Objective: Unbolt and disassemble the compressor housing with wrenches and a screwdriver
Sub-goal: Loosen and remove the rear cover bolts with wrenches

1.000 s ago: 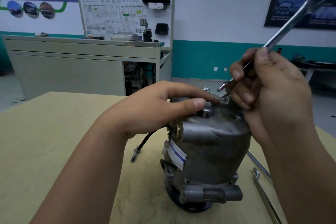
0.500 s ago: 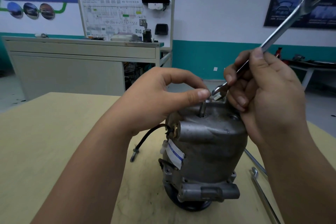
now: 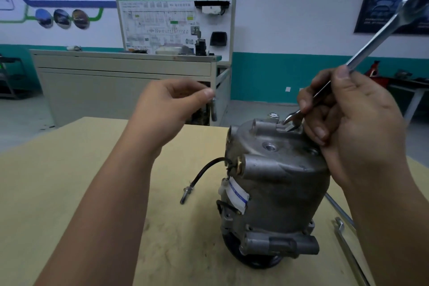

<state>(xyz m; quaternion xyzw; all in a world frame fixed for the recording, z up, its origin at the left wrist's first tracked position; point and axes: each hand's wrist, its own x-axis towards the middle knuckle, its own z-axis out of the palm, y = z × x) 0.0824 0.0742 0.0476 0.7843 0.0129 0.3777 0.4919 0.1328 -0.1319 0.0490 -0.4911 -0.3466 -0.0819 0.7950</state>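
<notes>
We see the compressor (image 3: 276, 193) standing on end on the tan table (image 3: 69, 193), a little right of the middle, with its dark pulley end down and its grey housing up. On its top face a round hole (image 3: 269, 147) lies open, and one bolt head (image 3: 274, 115) sits at the far rim.

The left hand (image 3: 167, 111) is raised to the left of the compressor and well clear of it. Its thumb and forefinger pinch the head of a long bolt (image 3: 213, 111), which hangs straight down; the other fingers are curled loosely into the palm.

The right hand (image 3: 348, 118) is at the far right edge of the housing top, fingers curled round the shank of a wrench (image 3: 376, 39). The wrench slants up and to the right, and its lower open end sits at the top rim beside the fingertips. We cannot tell whether it is seated on a bolt there.

A black cable (image 3: 204, 172) leaves the left side of the housing and curves down to the table, ending in a metal tip. A white and blue label (image 3: 236, 193) hangs below it. Two long metal tools (image 3: 343, 239) lie on the table at the right, partly behind the right forearm. A grey cabinet (image 3: 125, 76) stands far behind.
</notes>
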